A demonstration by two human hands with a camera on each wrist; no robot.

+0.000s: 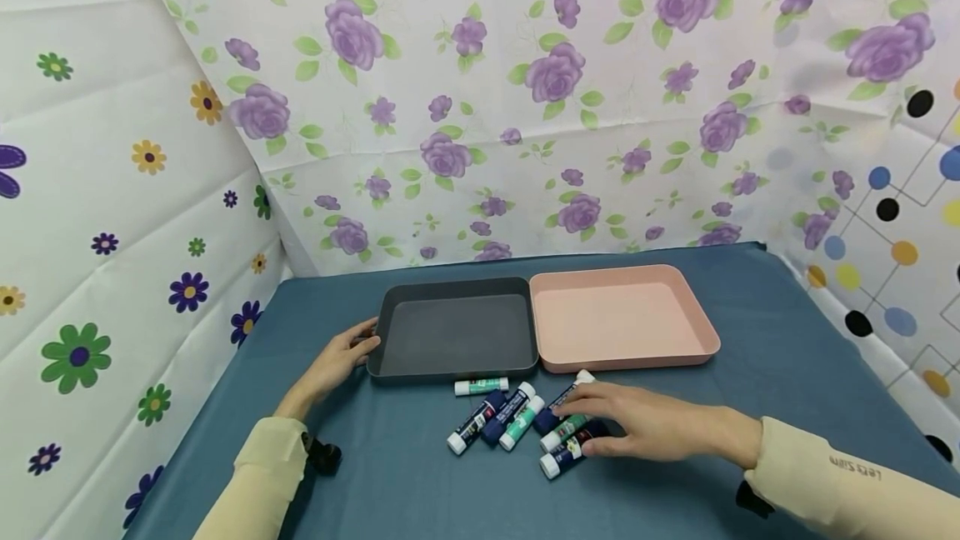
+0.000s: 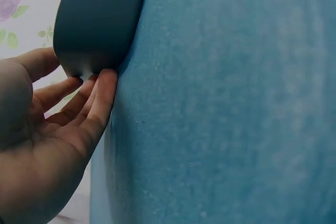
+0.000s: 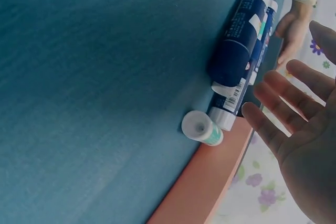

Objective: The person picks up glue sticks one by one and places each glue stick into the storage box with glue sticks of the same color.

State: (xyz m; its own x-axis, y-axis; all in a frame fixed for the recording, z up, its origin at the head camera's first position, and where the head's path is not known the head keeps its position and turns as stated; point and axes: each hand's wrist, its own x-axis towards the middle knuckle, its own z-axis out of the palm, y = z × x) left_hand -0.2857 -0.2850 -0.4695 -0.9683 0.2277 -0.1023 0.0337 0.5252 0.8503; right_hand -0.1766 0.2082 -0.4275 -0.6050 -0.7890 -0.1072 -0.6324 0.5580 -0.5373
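My left hand (image 1: pixel 335 365) is at the left side of a dark grey tray (image 1: pixel 377 357). In the left wrist view, its fingertips touch the tray's outer corner (image 2: pixel 94 30), and the hand's fingers are fairly straight. My right hand (image 1: pixel 637 422) hovers over the right part of a group of glue sticks, fingers spread and holding nothing in the right wrist view. The group has navy glue sticks (image 1: pixel 477 422) and green-labelled glue sticks (image 1: pixel 522 423), several in all, with white ends. Fingers partly cover the right-hand sticks in the head view.
A pink tray (image 1: pixel 626 363) stands against the dark tray's right side. One green glue stick (image 1: pixel 482 387) lies along the dark tray's front edge. A blue cloth (image 1: pixel 405 473) covers the table; patterned sheets (image 1: pixel 450 107) hang at the back and both sides.
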